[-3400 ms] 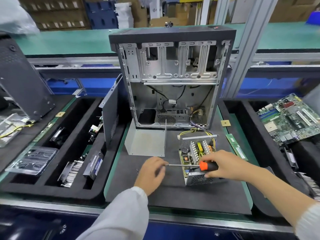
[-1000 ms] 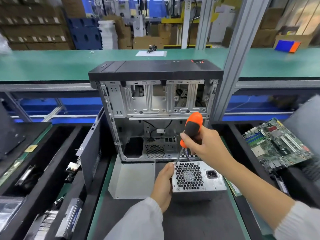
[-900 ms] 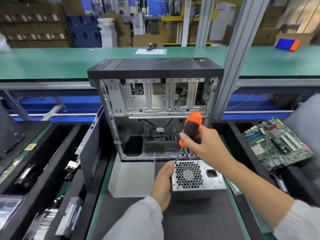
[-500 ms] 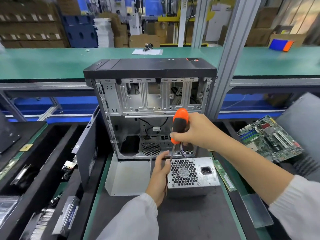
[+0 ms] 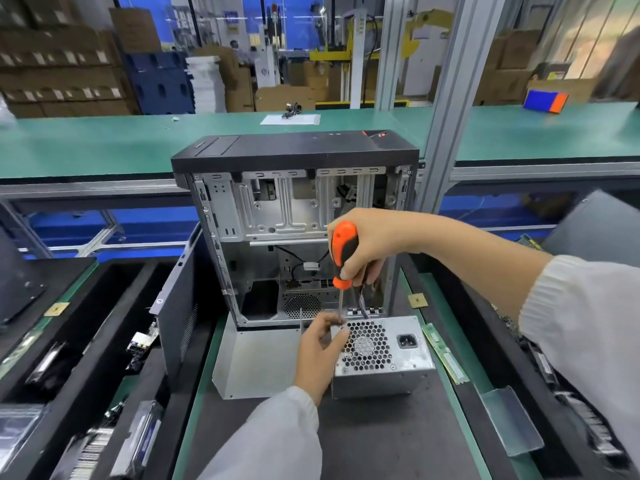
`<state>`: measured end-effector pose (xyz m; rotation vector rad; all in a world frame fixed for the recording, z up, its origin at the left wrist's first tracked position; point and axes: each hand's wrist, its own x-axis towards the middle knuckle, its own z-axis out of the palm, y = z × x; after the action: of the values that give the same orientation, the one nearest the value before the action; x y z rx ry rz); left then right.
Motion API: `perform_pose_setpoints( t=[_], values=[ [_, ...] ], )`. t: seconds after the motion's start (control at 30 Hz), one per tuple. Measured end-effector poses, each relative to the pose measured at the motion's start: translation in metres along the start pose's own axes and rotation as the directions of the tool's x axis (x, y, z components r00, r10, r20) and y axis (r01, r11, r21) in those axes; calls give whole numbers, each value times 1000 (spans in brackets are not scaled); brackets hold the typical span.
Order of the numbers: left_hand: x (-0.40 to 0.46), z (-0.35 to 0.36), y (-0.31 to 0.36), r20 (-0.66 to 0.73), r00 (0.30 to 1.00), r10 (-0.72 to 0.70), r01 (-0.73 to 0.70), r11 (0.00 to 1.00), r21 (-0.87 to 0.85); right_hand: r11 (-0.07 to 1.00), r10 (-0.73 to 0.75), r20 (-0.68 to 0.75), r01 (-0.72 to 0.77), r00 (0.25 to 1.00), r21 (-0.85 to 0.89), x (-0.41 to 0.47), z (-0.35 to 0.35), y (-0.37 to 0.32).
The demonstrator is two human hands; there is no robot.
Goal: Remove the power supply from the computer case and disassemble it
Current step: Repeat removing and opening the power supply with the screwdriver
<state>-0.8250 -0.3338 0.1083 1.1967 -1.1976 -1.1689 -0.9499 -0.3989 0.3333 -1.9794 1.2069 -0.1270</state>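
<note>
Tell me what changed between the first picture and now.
The power supply was turned from lying open side up to standing with its fan grille facing the camera. The screwdriver went from level to upright, tip at the unit's top left corner. The left hand moved from the shaft to that corner. The right hand keeps its grip on the handle; the computer case stayed put.

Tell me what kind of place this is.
Probably an electronics disassembly line in a factory or warehouse: long green workbenches, stacked cardboard boxes behind, and black sorting trays holding pulled parts beside the opened computer case.
</note>
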Motion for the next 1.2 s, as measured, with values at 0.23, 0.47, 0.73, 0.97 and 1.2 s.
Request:
perform_pose_setpoints(
  t=[0.23,0.47,0.73,0.97,1.2],
  values=[
    [-8,7,3,-66,998,21,-20,1000,21,959,258,41,-251,965,-129,0,-5,-28],
    [-15,3,3,-46,999,-9,9,1000,8,593,700,108,-490,706,-639,30,-7,-66],
    [-13,2,2,-64,997,-30,25,997,-74,491,607,63,-312,792,-813,29,21,-69],
    [-10,2,-4,-40,999,-22,19,997,-79,-163,52,364,367,930,-916,-12,21,-51],
    [-13,4,-3,-40,999,22,-23,999,-46,-398,-172,581,483,795,-780,-21,15,-41]
  ],
)
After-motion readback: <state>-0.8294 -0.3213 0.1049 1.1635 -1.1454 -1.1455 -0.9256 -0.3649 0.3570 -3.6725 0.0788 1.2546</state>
